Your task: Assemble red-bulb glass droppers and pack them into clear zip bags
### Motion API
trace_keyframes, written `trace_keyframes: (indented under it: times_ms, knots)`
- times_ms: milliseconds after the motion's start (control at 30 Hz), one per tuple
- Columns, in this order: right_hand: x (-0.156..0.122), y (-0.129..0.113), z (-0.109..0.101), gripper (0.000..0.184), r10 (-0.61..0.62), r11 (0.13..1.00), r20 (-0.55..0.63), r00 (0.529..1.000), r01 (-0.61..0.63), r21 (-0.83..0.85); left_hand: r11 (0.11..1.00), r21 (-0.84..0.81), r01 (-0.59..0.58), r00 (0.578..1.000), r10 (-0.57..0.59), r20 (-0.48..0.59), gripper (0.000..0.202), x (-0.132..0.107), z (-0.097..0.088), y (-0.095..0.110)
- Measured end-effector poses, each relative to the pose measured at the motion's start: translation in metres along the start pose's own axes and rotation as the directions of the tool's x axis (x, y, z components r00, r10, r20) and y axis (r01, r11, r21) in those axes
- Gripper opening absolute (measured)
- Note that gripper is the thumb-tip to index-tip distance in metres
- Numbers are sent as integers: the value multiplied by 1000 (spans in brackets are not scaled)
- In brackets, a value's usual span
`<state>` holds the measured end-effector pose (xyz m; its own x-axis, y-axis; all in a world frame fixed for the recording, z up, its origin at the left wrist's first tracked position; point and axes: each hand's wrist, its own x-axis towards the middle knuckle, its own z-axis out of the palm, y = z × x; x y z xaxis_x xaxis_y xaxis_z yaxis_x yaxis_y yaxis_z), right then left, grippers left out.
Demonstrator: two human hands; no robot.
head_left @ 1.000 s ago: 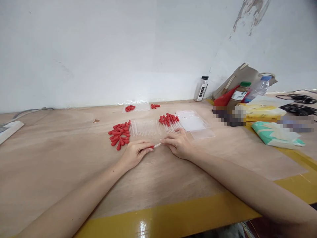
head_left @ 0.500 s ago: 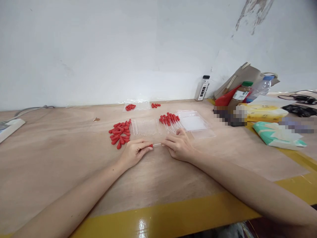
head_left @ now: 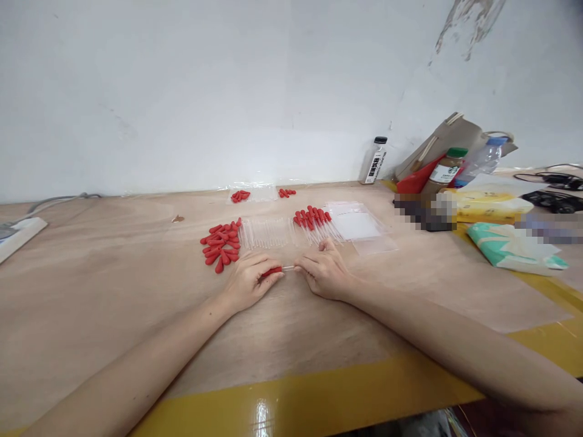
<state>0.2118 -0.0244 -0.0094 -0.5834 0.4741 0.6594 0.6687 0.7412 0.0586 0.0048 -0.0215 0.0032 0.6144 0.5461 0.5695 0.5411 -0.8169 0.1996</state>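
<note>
Yellow tape [head_left: 291, 403] borders the near edge, open tabletop [head_left: 273, 340] behind; the left hand [head_left: 249, 279] pinches a red bulb [head_left: 273, 271], the right hand [head_left: 324, 270] grips the clear tube [head_left: 288, 268] meeting it, its axis running left-right, bulb leftward; just beyond, loose bulbs [head_left: 221, 244], bare tubes [head_left: 264, 233], capped tubes [head_left: 312, 217] and plastic bags [head_left: 357, 223] block the way; a wall [head_left: 182, 91] closes the far edge.

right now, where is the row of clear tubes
In the head view, the row of clear tubes lies beyond the left hand, between the loose red bulbs on its left and the red-capped tubes on its right.
</note>
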Motion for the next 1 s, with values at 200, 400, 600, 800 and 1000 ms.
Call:
trace_keyframes:
  times_ms: [200,400,600,800,1000]
  knots:
    - [3,-2,3,29,51,999,57,997,-51,-2,999,39,-8,1000,8,4,13,0,2,-3]
    - [9,-5,-3,29,77,997,158,984,-75,-23,995,87,47,998,-43,-49,14,4,1,-8]
    - [15,3,-23,25,187,979,266,946,-156,-133,986,79,145,987,-139,-79,28,-3,-3,-13]
    - [33,40,-23,21,643,764,159,749,-614,-201,980,37,197,980,-197,3,31,-6,-2,-15]
    - [55,59,7,23,799,598,135,586,-748,-287,999,-40,-10,983,17,183,28,-6,4,-15]
